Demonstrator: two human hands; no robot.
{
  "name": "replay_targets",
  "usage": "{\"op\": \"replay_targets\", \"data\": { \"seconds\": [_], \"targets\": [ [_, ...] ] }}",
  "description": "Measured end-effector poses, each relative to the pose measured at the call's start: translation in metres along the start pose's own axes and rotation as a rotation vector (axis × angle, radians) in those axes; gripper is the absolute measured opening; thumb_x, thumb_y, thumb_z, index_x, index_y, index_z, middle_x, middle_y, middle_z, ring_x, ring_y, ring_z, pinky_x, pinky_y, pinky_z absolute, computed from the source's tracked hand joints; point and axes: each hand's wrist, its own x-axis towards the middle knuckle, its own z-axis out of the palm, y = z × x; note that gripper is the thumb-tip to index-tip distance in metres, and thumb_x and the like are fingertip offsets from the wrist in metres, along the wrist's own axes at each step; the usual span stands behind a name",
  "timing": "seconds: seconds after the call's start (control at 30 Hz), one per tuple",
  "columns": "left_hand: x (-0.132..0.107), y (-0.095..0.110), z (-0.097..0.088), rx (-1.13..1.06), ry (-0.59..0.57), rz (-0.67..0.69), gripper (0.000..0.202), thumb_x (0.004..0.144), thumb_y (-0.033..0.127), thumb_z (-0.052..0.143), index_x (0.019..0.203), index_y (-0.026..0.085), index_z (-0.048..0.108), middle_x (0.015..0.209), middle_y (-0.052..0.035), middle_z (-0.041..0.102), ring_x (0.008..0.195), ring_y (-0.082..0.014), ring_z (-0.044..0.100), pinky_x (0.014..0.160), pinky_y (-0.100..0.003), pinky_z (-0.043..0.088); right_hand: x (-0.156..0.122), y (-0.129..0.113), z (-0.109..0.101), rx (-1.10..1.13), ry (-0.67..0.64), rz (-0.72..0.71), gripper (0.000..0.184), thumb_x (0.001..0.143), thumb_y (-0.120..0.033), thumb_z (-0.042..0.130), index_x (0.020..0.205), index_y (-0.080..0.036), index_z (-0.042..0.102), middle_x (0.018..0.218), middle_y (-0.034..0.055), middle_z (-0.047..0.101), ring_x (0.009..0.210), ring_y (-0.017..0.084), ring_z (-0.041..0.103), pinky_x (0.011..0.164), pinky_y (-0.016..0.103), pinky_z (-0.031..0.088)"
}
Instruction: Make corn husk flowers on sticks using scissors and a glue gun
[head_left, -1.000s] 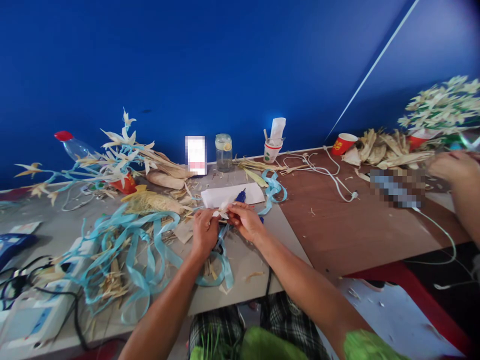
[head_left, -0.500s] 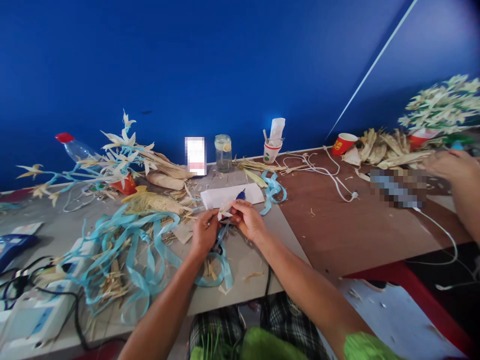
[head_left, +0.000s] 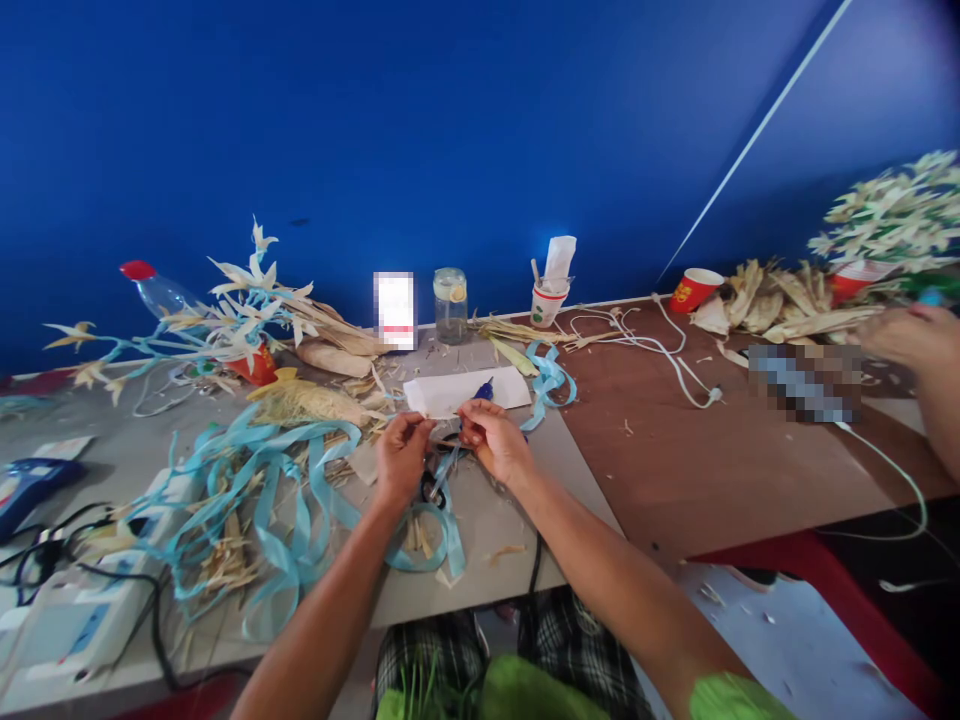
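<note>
My left hand [head_left: 400, 461] and my right hand [head_left: 493, 440] meet over the grey table [head_left: 495, 520], both pinched on a small pale husk flower piece [head_left: 445, 431] held between the fingertips. A light blue ribbon [head_left: 444, 500] hangs down from under the hands and loops on the table. Just beyond the fingers lie a white paper sheet [head_left: 465, 390] and a blue-tipped tool [head_left: 484, 389].
Tangled blue ribbons and husk scraps [head_left: 247, 500] cover the left. Husk-flower branches [head_left: 225, 320], a red-capped bottle [head_left: 154, 290], a glass jar [head_left: 450, 305] and a paper cup [head_left: 546, 300] stand at the back. Another person's hand [head_left: 911, 340] is at right by white cables [head_left: 660, 350].
My hands have stayed together on the small husk piece, shifting it slightly; the view has drifted a little. The other person's hand at right has barely moved.
</note>
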Motion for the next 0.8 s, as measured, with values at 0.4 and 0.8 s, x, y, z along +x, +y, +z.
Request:
{"op": "replay_targets", "data": {
  "seconds": [0.4, 0.8],
  "targets": [
    [0.010, 0.006, -0.010, -0.173, 0.116, -0.008, 0.016, 0.074, 0.031, 0.061, 0.076, 0.014, 0.059, 0.068, 0.0010, 0.059, 0.046, -0.0043, 0.045, 0.045, -0.017, 0.035, 0.001, -0.001, -0.006, -0.340, 0.081, -0.234, 0.012, 0.063, -0.025, 0.060, 0.073, -0.020, 0.062, 0.053, -0.0064, 0.043, 0.047, 0.007, 0.034, 0.049, 0.023, 0.025],
    [0.025, -0.001, -0.023, -0.318, 0.322, 0.082, 0.018, 0.075, 0.032, 0.062, 0.080, 0.016, 0.055, 0.069, 0.0023, 0.058, 0.047, -0.0037, 0.045, 0.045, -0.017, 0.036, 0.000, 0.011, -0.011, -1.002, -0.037, -0.601, 0.015, 0.080, -0.022, 0.048, 0.082, -0.022, 0.063, 0.083, 0.0058, 0.063, 0.080, 0.019, 0.056, 0.079, 0.033, 0.042]
  ]
}}
